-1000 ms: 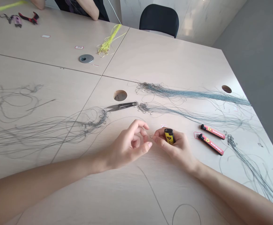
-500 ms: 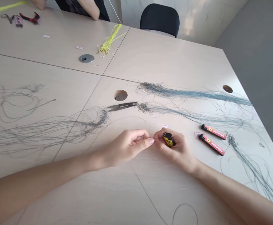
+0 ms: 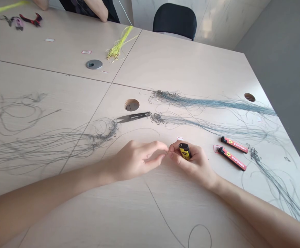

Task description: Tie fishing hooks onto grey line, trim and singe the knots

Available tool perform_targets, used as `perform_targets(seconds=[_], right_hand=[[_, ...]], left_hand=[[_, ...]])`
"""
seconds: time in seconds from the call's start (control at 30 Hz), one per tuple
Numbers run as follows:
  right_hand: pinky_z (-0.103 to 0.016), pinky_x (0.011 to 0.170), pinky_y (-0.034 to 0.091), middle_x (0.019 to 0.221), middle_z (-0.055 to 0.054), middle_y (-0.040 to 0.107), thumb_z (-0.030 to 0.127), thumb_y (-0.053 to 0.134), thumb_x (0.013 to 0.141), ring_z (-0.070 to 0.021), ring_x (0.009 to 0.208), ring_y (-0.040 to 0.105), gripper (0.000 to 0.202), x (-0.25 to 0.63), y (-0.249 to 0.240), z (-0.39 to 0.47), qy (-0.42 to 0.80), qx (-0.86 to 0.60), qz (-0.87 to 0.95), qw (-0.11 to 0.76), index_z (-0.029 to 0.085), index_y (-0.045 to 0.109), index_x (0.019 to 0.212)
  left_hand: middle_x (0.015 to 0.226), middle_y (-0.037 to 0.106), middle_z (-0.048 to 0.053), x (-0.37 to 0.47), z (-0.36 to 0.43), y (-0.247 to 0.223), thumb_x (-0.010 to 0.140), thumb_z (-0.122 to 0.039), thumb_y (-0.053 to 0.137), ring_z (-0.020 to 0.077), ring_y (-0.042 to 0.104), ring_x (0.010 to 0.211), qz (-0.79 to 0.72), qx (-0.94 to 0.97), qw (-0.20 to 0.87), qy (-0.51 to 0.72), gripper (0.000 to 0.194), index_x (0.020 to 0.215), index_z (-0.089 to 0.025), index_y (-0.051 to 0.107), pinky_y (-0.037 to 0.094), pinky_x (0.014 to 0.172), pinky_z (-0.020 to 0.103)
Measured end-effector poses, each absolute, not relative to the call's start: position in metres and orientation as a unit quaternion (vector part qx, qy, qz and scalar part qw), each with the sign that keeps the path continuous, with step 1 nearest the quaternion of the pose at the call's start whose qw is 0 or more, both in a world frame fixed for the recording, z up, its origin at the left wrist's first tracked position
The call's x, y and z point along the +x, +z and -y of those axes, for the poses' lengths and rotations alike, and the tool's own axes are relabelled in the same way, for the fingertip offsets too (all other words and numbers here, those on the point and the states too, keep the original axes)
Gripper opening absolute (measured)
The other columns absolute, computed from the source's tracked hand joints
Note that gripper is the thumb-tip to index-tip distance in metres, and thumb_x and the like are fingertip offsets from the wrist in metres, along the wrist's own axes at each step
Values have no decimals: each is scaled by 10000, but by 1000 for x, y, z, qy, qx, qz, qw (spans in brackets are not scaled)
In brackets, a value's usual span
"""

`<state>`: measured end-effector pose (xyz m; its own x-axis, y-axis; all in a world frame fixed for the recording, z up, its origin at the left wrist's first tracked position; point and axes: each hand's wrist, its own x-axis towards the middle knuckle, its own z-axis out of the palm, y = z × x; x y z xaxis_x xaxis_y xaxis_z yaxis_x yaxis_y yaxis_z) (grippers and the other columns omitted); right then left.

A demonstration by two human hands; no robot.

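In the head view, my left hand (image 3: 139, 156) reaches in from the left, thumb and forefinger brought together around a thin fishing line at their tips. My right hand (image 3: 197, 167) meets it fingertip to fingertip, pinching at the same spot. Tucked in the right palm is a black and yellow lighter (image 3: 185, 152), its top end pointing away from me. Any hook or knot at the fingertips is too small to make out. A loose length of fishing line (image 3: 158, 206) curls on the table below my hands.
Thread snips (image 3: 133, 117) lie beyond my hands, beside bundles of hooked line (image 3: 204, 102). Two red lighters (image 3: 232, 159) are at right, near another hooked bundle (image 3: 271, 179). More line spreads left. A person's arm (image 3: 98, 8), pliers (image 3: 32, 20) and yellow line (image 3: 119, 44) are across the table.
My left hand has shifted slightly left, and its forefinger has straightened out from a curled pinch. The right hand keeps its place with the lighter.
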<state>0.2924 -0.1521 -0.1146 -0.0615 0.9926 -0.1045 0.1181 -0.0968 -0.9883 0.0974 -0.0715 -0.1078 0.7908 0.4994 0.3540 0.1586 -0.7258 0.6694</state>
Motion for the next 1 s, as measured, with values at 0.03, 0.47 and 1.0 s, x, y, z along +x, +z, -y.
perform_targets(seconds=[0.03,0.47,1.0], right_hand=[[-235,588,346,712,13,525,243,604,875,-101,637,433,99,293,-115,152,513,-534,518,428,163,627,821],[-248,586,335,708,9,511,298,631,877,-109,641,410,145,295,-116,153,531,-543,494,423,168,625,814],[-259,544,307,682,12,501,496,700,827,-110,603,382,334,295,-107,148,565,-575,434,403,170,642,785]], left_hand=[[582,522,-79,98,69,-108,885,-77,575,51,387,456,-154,905,278,283,165,981,-175,666,334,470,184],[507,387,-67,94,55,-109,893,4,501,109,345,435,-6,936,33,352,328,1003,-204,728,289,433,270],[523,448,-59,95,55,-111,866,29,490,117,352,460,-18,930,91,356,339,1070,-159,686,286,452,270]])
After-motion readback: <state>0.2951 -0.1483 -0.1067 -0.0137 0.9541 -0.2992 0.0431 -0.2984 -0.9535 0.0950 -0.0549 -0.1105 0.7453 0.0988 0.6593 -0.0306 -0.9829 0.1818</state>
